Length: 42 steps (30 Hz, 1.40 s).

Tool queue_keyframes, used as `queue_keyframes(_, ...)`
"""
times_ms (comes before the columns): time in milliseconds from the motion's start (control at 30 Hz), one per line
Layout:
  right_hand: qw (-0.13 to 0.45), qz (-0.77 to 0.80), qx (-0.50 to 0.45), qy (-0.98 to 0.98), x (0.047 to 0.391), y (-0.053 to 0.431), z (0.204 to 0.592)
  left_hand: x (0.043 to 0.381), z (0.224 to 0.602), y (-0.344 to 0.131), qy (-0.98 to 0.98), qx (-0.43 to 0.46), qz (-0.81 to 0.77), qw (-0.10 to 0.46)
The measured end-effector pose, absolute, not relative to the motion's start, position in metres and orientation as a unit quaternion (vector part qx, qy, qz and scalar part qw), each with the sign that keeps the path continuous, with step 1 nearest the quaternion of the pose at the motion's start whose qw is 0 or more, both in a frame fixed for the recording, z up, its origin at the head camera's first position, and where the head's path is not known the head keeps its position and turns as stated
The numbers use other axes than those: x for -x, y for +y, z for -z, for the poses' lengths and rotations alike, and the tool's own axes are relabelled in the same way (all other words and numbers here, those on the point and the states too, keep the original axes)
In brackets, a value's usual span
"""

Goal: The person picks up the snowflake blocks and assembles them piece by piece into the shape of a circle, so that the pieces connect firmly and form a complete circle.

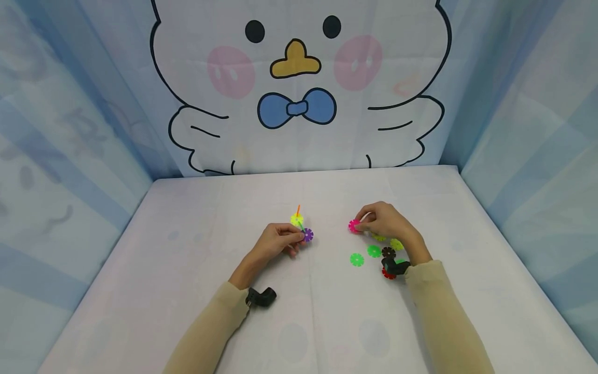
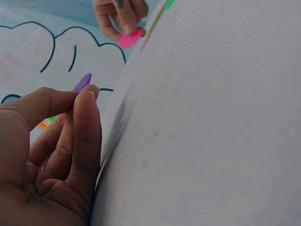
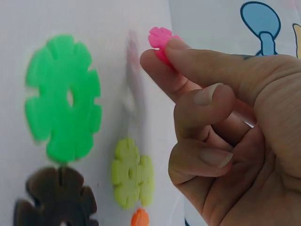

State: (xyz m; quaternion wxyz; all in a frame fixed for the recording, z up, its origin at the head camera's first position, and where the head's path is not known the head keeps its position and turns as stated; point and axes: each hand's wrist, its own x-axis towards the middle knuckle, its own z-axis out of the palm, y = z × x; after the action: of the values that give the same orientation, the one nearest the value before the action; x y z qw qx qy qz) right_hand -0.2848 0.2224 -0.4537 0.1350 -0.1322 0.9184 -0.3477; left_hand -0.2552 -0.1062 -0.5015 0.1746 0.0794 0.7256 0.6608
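Note:
My left hand (image 1: 275,241) pinches a purple snowflake disc (image 1: 309,235) between thumb and fingertips. Just beyond that disc, a thin green edge, a yellow disc (image 1: 296,219) and an orange disc (image 1: 298,210) seen edge-on form a chain with it. Most of this chain is hidden behind the fingers in the left wrist view. To the right, my right hand (image 1: 385,221) holds a pink snowflake disc (image 3: 159,37) by its edge, thumb against index finger. The other fingers of that hand curl toward the palm. Some distance separates the pink disc from the purple one.
Loose discs lie under and in front of the right forearm: green ones (image 1: 357,259), yellow-green ones (image 3: 125,174), a dark brown one (image 1: 388,252), a red one (image 1: 389,274) and a bit of orange (image 3: 139,218). A printed curtain (image 1: 299,148) stands behind the white-covered table (image 1: 187,249).

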Motion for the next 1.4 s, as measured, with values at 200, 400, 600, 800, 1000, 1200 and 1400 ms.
queue_keyframes(200, 0.119, 0.363, 0.154, 0.911, 0.284, 0.208, 0.453, 0.254, 0.500, -0.106, 0.722, -0.070, -0.667, 0.168)
queue_keyframes(400, 0.129, 0.389, 0.160, 0.898, 0.282, 0.188, 0.456, 0.254, 0.500, -0.106, 0.726, -0.063, -0.665, 0.163)
queue_keyframes(600, 0.145, 0.395, 0.174, 0.890, 0.278, 0.167, 0.459, 0.254, 0.499, -0.105, 0.730, -0.054, -0.662, 0.163)
queue_keyframes(800, 0.132, 0.388, 0.195, 0.891, 0.273, 0.153, 0.460, 0.255, 0.499, -0.105, 0.727, -0.052, -0.665, 0.161)
queue_keyframes(1000, 0.111, 0.365, 0.231, 0.895, 0.270, 0.142, 0.463, 0.254, 0.499, -0.105, 0.732, -0.050, -0.661, 0.160)
queue_keyframes(1200, 0.107, 0.359, 0.227, 0.899, 0.267, 0.138, 0.461, 0.255, 0.499, -0.106, 0.733, -0.056, -0.659, 0.157)
queue_keyframes(1400, 0.110, 0.359, 0.224, 0.900, 0.265, 0.136, 0.460, 0.255, 0.500, -0.106, 0.734, -0.055, -0.659, 0.155)
